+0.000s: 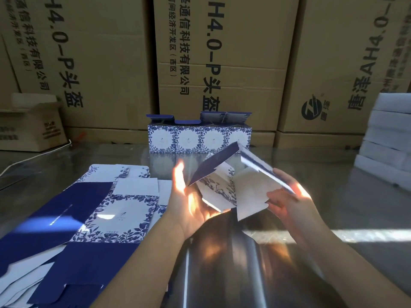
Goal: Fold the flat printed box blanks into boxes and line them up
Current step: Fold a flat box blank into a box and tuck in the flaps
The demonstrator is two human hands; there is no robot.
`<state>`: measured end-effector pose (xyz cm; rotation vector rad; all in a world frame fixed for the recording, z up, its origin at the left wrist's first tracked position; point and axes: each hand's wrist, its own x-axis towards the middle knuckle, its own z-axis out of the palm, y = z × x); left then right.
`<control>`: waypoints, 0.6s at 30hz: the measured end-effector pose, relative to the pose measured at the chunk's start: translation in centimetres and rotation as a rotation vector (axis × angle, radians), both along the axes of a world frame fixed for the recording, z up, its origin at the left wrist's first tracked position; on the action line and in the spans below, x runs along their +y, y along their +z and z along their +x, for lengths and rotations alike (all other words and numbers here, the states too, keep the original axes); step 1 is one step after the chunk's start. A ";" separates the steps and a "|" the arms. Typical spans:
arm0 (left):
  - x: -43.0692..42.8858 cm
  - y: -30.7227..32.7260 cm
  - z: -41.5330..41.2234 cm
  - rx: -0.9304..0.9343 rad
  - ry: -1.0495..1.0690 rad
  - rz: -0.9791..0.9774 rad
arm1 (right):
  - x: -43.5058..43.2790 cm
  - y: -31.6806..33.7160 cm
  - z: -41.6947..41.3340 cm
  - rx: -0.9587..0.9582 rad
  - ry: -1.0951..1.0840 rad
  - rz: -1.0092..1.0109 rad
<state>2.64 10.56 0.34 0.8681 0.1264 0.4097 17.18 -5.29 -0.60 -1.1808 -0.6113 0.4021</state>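
Observation:
A half-folded blue and white floral box blank (224, 185) is held above the shiny table, its panels angled apart and its white inside showing. My left hand (189, 196) supports its left side with straight fingers and open palm. My right hand (287, 196) grips the right panel, fingers curled round its edge. A spread pile of flat blanks (100, 214) lies to the left on the table. Several folded boxes (199, 138) stand in a row at the back with top flaps up.
Tall brown cartons (222, 63) form a wall behind the table. A smaller open carton (31, 127) sits back left with a white cable beside it. White foam slabs (387, 138) are stacked at the right edge. Sunlight streaks the reflective table (355, 196).

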 end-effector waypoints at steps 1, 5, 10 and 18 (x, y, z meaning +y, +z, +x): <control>0.1 0.1 0.0 -0.028 -0.002 -0.065 | -0.1 0.1 0.0 -0.007 0.005 0.011; 0.2 -0.4 0.7 -0.002 0.168 -0.102 | 0.0 0.1 -0.6 -0.056 0.057 0.012; 1.2 -0.9 0.4 -0.053 0.305 -0.217 | -0.1 0.5 -0.5 -0.034 0.097 0.072; 1.9 -0.6 0.0 -0.093 0.398 -0.247 | -0.2 0.9 0.4 0.213 0.130 0.118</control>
